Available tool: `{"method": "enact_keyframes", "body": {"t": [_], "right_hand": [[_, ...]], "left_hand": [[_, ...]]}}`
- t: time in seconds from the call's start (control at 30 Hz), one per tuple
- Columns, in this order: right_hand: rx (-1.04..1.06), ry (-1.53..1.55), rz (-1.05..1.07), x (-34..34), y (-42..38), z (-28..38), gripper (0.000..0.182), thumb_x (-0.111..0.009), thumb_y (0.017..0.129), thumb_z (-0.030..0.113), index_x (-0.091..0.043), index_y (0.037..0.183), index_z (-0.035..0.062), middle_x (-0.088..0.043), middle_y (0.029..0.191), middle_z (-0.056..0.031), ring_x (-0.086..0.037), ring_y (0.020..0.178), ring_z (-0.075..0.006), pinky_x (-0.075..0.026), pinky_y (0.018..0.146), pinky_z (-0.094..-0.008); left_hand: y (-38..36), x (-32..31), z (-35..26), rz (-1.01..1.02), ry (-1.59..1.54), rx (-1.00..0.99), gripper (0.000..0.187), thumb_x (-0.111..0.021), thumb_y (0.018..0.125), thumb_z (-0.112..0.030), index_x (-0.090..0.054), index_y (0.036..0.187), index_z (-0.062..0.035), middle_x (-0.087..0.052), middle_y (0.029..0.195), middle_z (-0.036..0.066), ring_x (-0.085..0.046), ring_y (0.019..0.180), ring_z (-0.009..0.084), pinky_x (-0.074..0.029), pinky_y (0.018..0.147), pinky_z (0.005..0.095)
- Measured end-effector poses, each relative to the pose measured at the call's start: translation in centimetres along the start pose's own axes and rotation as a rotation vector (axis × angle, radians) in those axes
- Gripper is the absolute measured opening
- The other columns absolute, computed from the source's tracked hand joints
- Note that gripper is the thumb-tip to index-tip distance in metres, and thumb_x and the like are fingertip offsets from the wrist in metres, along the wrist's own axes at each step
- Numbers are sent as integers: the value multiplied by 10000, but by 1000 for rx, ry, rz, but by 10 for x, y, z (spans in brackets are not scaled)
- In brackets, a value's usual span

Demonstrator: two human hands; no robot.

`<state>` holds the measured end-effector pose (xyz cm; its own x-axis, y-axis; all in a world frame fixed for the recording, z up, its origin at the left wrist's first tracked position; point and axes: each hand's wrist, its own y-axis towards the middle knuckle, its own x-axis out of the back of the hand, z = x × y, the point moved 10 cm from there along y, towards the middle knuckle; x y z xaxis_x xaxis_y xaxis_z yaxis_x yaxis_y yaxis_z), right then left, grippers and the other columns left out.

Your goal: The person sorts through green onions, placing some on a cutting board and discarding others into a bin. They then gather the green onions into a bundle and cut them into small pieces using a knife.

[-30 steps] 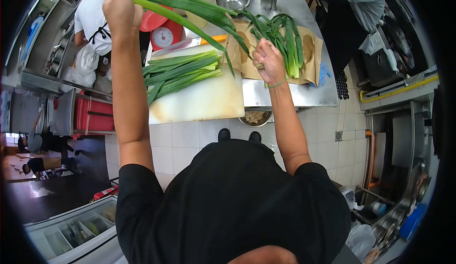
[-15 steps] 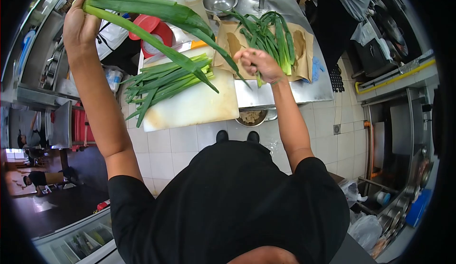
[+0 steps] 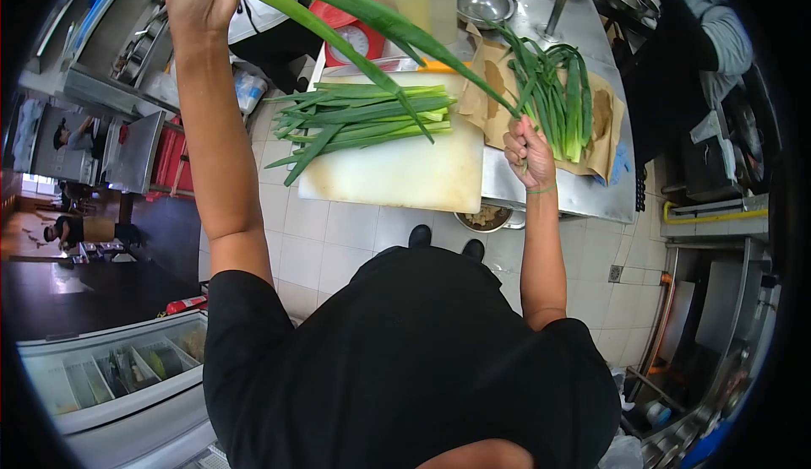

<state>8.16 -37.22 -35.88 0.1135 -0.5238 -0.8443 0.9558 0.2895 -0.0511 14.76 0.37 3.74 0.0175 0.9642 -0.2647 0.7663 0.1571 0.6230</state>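
My left hand (image 3: pixel 201 0), raised at the top left, is closed round the base of a long leek (image 3: pixel 338 0). The leek's green leaves slant down to the right above the table. At the tip of its longest leaf, my right hand (image 3: pixel 530 152) is closed, with its fingers pressed round the leaf end. Below the leaves, a pile of leeks (image 3: pixel 372 114) lies on a white cutting board (image 3: pixel 397 173). Another bunch of leeks (image 3: pixel 553 89) rests on brown paper (image 3: pixel 604 123), just beyond my right hand.
A red scale (image 3: pixel 359 38), two bottles (image 3: pixel 411 0) and a metal bowl (image 3: pixel 484 5) stand at the back. A bowl of pale pieces (image 3: pixel 483 217) sits below the table edge. A person in grey sleeves (image 3: pixel 718 30) is at the upper right; a freezer (image 3: pixel 110 376) is lower left.
The view has shifted left. My right hand has moved to the leaf tip and closed on it, and the leaf now stretches between both hands.
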Motion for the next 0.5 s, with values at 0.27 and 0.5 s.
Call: {"method": "enact_keyframes", "body": {"t": [0.27,0.5], "right_hand": [[63,-23,-143,6,-2,-21,238,-469,1030,324,-503,880,141,-457,743,38,-424,601,-57,-340,477,-206],[93,-212,-172,5,-22,-18,272,-427,1044,336,-471,875,127,-479,756,19,-433,597,-53,-331,468,-189]], "left_hand": [[26,-12,-41,413,-90,-156,119,-469,991,-87,-529,954,8,-501,805,48,-499,756,152,-412,762,309],[-73,-86,103,1083,898,84,253,-500,1014,-222,-551,1174,-32,-545,932,52,-563,772,142,-474,708,300]]}}
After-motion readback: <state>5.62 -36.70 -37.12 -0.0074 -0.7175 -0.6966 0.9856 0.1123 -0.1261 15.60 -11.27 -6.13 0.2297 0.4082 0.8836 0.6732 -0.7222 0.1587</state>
